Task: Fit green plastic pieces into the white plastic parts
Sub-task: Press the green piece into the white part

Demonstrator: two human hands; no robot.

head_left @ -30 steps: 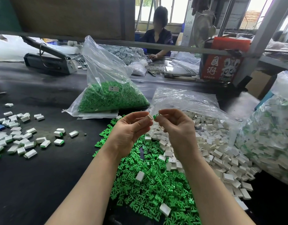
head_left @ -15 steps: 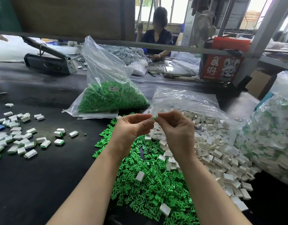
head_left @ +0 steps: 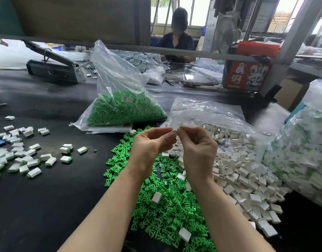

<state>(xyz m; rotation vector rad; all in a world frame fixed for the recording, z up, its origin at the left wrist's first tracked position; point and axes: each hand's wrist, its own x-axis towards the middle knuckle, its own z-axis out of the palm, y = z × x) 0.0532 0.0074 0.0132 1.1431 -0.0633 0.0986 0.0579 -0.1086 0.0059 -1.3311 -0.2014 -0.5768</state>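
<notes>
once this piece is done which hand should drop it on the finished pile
Left, probably. The left hand pinches the white part, and the finished pile lies on the table's left side. The right hand sits nearer the loose white parts.

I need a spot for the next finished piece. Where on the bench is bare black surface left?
Bare bench lies below the assembled pieces and left of the green pile. More lies between the sealer and those pieces, left of the green bag. The white pile and bags crowd the right.
</notes>
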